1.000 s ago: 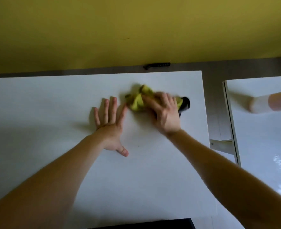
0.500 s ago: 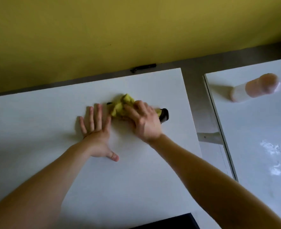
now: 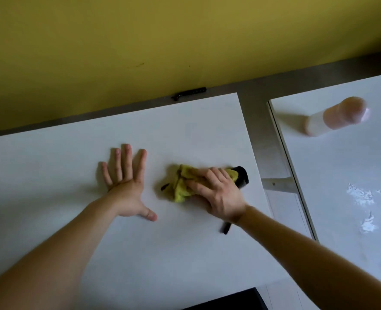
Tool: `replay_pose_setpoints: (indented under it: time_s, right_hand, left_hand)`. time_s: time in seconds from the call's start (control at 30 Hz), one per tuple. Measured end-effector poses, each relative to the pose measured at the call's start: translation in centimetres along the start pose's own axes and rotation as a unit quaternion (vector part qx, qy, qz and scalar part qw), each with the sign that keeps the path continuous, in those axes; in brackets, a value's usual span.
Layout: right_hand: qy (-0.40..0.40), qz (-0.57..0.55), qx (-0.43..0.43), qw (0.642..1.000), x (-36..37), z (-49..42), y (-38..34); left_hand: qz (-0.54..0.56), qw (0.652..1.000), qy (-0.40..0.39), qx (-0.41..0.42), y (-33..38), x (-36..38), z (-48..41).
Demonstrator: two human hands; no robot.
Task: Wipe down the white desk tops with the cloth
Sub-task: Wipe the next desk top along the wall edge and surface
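Yellow cloth (image 3: pixel 181 186), bunched and gripped by the right hand (image 3: pixel 218 195), has slid rightward, apart from the left hand (image 3: pixel 127 186), which stays flat and released on the tabletop (image 3: pixel 185 135). Beyond the right hand, white smears (image 3: pixel 360 195) on the neighbouring tabletop (image 3: pixel 341 171) likely await wiping.

No text can be read.
The bottle (image 3: pixel 339 116) standing on the right bench (image 3: pixel 341 186) is blurred, so any label on it cannot be made out. The yellow cloth (image 3: pixel 181 184), the left bench (image 3: pixel 185 130) and the yellow wall (image 3: pixel 140 41) show plain surfaces only.
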State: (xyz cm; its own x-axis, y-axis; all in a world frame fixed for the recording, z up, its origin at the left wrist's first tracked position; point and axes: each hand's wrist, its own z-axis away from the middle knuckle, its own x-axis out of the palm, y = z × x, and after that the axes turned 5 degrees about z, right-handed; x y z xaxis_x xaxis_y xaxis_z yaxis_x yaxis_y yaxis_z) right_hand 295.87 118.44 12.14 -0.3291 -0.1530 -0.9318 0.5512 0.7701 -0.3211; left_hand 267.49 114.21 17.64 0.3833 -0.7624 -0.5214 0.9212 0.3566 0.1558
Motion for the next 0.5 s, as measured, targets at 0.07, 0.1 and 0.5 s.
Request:
replay_pose_setpoints:
  time_s: [0.07,0.1,0.5]
  right_hand:
    - [-0.033,0.022,-0.070,0.997,-0.9,-0.6,3.1]
    - [-0.016,0.031,-0.047,0.998,-1.3,-2.4,5.5]
    - [-0.052,0.018,-0.087,0.995,0.8,0.2,-2.7]
  left_hand:
    - [-0.001,1.000,0.002,-0.002,0.1,0.0,0.0]
    - [-0.005,1.000,0.003,-0.006,0.1,0.0,0.0]
    - [-0.013,1.000,0.024,-0.005,-0.2,0.6,-0.7]
